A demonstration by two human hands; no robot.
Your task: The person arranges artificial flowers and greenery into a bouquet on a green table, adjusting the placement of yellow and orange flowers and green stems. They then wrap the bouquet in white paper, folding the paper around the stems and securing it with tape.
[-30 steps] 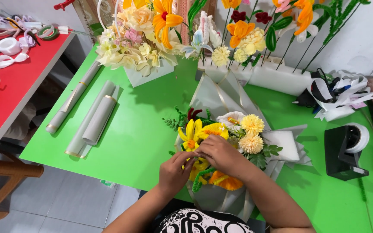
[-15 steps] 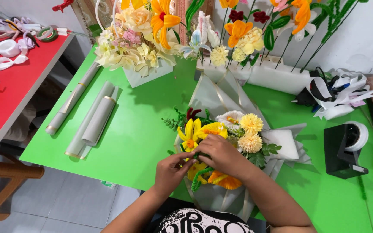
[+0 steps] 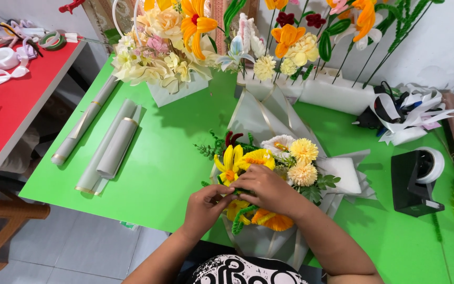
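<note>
At hands: left hand and right hand pinch stems inside the yellow-and-orange handmade flower bouquet.
Bouquet place: lying in pale grey wrapping paper on the green table.
Risk: loosened fingers may let stems splay, spoiling the arrangement.

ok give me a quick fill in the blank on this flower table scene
1. Both hands, left hand and right hand, meet on the ____.
2. The bouquet lies on a ____ table.
3. The tape dispenser sits to the bouquet's ____.
4. The paper rolls lie to its ____.

Missing: bouquet; green; right; left
</note>
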